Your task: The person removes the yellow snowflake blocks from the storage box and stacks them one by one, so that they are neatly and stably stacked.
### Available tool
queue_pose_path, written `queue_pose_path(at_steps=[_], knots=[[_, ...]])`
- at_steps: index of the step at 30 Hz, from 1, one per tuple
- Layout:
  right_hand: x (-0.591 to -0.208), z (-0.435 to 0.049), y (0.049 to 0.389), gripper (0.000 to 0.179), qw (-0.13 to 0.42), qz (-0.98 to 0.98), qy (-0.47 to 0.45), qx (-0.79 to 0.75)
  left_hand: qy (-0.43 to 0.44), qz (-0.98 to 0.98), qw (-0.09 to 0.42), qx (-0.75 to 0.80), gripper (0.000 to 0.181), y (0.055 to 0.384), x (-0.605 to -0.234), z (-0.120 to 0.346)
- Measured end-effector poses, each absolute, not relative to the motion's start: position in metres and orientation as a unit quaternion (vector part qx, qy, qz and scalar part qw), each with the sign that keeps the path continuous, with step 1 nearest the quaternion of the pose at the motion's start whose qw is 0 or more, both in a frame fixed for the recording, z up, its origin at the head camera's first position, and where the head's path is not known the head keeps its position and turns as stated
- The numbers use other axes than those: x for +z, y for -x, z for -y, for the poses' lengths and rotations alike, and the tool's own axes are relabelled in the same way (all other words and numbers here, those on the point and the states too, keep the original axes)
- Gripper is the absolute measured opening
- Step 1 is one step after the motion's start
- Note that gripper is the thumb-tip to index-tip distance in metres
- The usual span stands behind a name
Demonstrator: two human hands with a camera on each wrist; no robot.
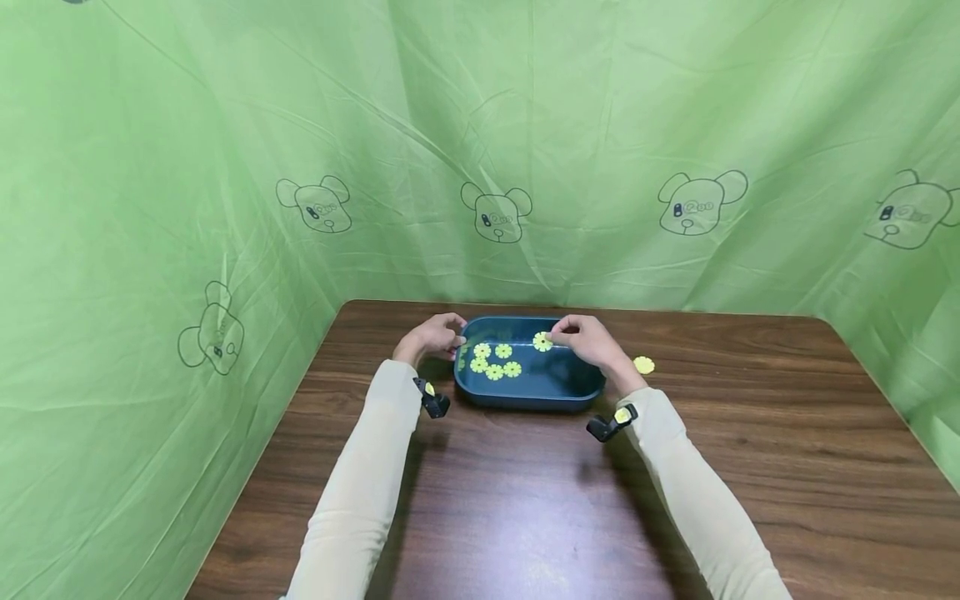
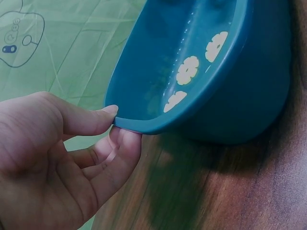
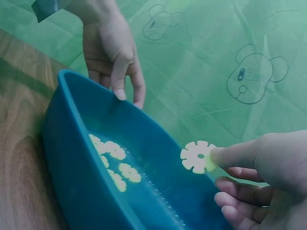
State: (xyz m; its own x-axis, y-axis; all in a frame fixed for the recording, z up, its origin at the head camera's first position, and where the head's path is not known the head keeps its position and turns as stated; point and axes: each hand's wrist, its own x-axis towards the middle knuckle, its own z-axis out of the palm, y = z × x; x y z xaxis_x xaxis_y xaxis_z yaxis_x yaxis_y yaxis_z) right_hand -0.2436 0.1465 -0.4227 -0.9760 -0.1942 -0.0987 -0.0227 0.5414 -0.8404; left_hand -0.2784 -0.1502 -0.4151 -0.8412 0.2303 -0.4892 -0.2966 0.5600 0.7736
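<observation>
A dark blue plastic basin [image 1: 555,379] stands on the table, with several yellow flower-shaped discs [image 1: 495,372] lying on its floor toward the left. My left hand [image 1: 435,335] pinches the basin's left rim between thumb and fingers, plain in the left wrist view. Over the basin's right part, my right hand [image 1: 588,337] holds one yellow notched flower disc [image 3: 195,157] by its edge between thumb and index finger. That disc has a small hole in its middle and is raised above the basin floor.
Another yellow disc [image 1: 643,365] lies on the wooden table [image 1: 750,417] right of the basin, beside the right wrist. Green cloth [image 1: 600,108] printed with bear heads hangs behind the table and at its sides.
</observation>
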Motion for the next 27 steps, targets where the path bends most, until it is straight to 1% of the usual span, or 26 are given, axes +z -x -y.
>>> queue_pose_path(at_steps=[7,16,27], knots=[[-0.413,-0.162,0.242,0.024,0.059,-0.892,0.075,-0.442,0.018,-0.839,0.282,0.466,0.036,0.279,-0.414,0.149],[-0.414,-0.185,0.237,0.027,0.043,-0.89,0.067,-0.448,0.02,-0.835,0.285,0.47,0.038,0.278,-0.413,0.15],[-0.412,-0.214,0.227,0.032,0.051,-0.881,0.041,-0.468,0.021,-0.837,0.281,0.469,0.034,0.276,-0.412,0.149]])
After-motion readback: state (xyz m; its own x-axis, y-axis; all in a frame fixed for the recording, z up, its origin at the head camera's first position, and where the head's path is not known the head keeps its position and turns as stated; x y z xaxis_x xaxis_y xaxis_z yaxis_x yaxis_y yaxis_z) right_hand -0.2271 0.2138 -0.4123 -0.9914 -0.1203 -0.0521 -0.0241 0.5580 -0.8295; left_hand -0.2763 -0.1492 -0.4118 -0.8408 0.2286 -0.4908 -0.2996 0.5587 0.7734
